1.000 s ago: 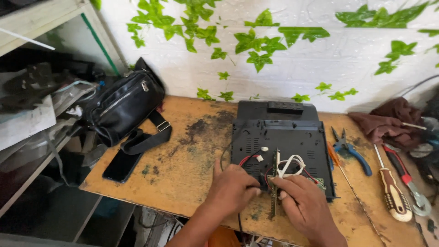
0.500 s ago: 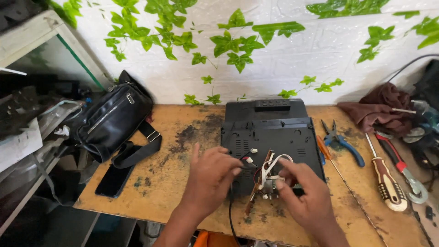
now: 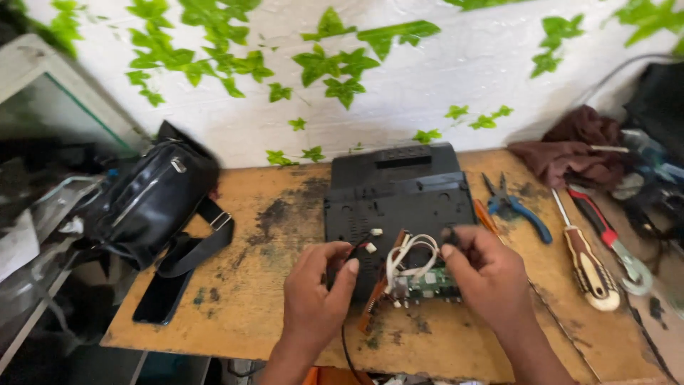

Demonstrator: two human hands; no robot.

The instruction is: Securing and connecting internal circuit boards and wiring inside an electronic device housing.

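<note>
1. At the near middle of the stained wooden surface, a black plastic casing lies flat, with a small green circuit board and looped white wires at its near edge.
2. The left hand curls its fingers around the red and black leads with white plugs.
3. The right hand pinches something small and dark at the casing's right edge; what it is cannot be told.
4. Pliers and screwdrivers lie to the right, a black bag and phone to the left.
5. Risk, as I judge it: tugging the thin leads could tear them from the board.
</note>
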